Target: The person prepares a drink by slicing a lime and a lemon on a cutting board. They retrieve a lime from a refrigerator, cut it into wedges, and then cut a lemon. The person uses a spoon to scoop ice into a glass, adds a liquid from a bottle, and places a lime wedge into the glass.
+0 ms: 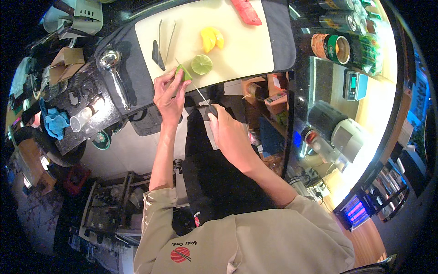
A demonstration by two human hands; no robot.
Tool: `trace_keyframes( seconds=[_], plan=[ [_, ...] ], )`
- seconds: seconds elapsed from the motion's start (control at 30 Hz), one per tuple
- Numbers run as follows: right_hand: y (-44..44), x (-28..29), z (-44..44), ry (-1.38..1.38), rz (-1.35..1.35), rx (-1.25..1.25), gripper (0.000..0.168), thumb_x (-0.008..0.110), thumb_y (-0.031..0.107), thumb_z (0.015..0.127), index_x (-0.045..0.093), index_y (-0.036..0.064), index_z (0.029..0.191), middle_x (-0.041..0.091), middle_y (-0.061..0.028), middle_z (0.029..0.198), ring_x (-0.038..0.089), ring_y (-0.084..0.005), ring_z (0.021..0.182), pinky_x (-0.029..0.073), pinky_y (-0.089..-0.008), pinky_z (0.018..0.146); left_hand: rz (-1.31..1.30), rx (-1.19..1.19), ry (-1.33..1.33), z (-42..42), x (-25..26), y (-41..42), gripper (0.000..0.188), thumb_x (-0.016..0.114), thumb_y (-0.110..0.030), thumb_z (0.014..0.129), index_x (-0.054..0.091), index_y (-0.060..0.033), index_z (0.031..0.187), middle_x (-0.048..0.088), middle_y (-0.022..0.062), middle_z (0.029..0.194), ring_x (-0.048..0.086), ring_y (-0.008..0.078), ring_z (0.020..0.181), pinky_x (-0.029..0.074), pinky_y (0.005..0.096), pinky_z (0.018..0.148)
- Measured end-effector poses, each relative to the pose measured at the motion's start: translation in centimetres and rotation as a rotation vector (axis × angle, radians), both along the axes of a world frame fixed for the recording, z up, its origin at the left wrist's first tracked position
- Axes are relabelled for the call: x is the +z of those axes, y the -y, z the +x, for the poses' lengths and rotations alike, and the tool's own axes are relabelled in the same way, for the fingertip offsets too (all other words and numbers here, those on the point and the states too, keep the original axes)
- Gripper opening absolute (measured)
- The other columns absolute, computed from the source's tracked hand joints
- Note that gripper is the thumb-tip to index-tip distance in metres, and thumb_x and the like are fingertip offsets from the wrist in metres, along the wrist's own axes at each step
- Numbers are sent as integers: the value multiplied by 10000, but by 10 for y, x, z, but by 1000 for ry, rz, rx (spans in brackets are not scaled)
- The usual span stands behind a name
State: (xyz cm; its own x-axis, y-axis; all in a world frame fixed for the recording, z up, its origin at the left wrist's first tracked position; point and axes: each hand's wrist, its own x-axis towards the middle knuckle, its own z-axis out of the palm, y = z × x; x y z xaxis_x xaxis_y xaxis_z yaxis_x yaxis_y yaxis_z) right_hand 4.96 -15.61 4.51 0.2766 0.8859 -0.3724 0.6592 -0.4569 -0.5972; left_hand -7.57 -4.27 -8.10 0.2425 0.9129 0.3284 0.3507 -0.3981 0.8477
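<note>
My left hand (170,97) grips a piece of green lime (185,72) low over the near edge of a pale cutting board (239,54). A knife with a thin blade (201,93) is in my right hand (230,133), its dark handle mostly hidden by my fingers. The blade reaches up to the lime piece, and its tip shows just beyond it. Beside it a cut lime half (202,64) lies flesh side up. Farther back are yellow fruit slices (211,39), perhaps mango, and a red fruit piece (247,13). Metal tongs (159,44) rest at the board's left.
Under the board lies a dark mat (284,41), with a chrome strainer-like tool (114,75) to its left. A clear plastic cup (81,120) and blue cloth (55,121) are farther left. On the right stand a can (338,49) and a digital scale (356,85).
</note>
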Motion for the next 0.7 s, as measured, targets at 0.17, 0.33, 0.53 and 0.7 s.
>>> trace_keyframes(
  seconds=[0.17,0.33,0.53,0.7],
  plan=[
    [-24,-17,3,65,68,74,283,551,224,1040,540,-44,1129,690,-238,829,699,-392,673,588,-457,573,1,2,-16,-1,0,-2,489,847,59,744,758,-94,1199,635,112,1108,676,228,1028,603,318,875],
    [-5,-8,4,57,34,51,251,543,222,1046,535,-29,1067,684,-198,789,700,-371,653,585,-434,546,-22,1,0,0,2,-1,482,834,66,762,754,-95,1209,636,111,1121,677,219,1017,598,312,880],
    [-23,-24,3,44,70,79,263,542,218,1046,528,-40,1098,682,-239,813,697,-399,693,572,-472,568,-36,-4,-10,0,5,-2,483,816,84,777,747,-94,1221,635,121,1160,675,212,1023,602,312,879],
    [-7,-18,1,24,6,59,252,538,225,1049,529,-28,1042,673,-203,781,698,-373,652,582,-442,534,-63,-9,40,-1,5,-1,481,815,83,778,749,-97,1219,640,123,1162,676,213,1020,601,313,877]
  ],
)
